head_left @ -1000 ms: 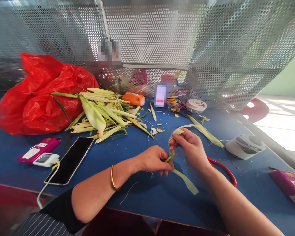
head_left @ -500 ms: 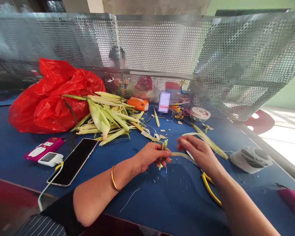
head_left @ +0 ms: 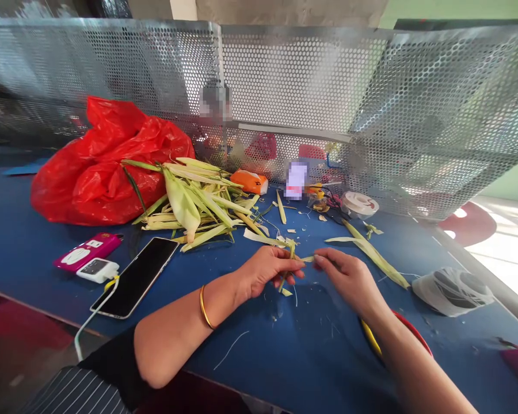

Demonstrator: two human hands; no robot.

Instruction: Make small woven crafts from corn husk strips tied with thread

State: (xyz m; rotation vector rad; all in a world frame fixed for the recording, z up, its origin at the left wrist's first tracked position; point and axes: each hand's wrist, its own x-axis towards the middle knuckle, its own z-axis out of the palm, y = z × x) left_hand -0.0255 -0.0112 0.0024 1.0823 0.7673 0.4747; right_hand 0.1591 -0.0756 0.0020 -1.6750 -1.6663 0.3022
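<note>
Left hand (head_left: pixel 267 271): centre of the frame; grip pinching a small husk bundle (head_left: pixel 292 250) between thumb and fingers.
Right hand (head_left: pixel 347 277): right of centre; grip pinching the end of a pale strip (head_left: pixel 307 259) that runs to the bundle.
Husk pile (head_left: pixel 183 204): left of centre, on the blue bench (head_left: pixel 259 368), partly before a red bag (head_left: pixel 90 178).
Phone (head_left: pixel 138 276): lower left, dark screen upward.
Handles (head_left: pixel 372 340): yellow and red, lower right, partly hidden.

A gold bangle (head_left: pixel 204 307) and a black sleeve (head_left: pixel 114 361) are worn.
</note>
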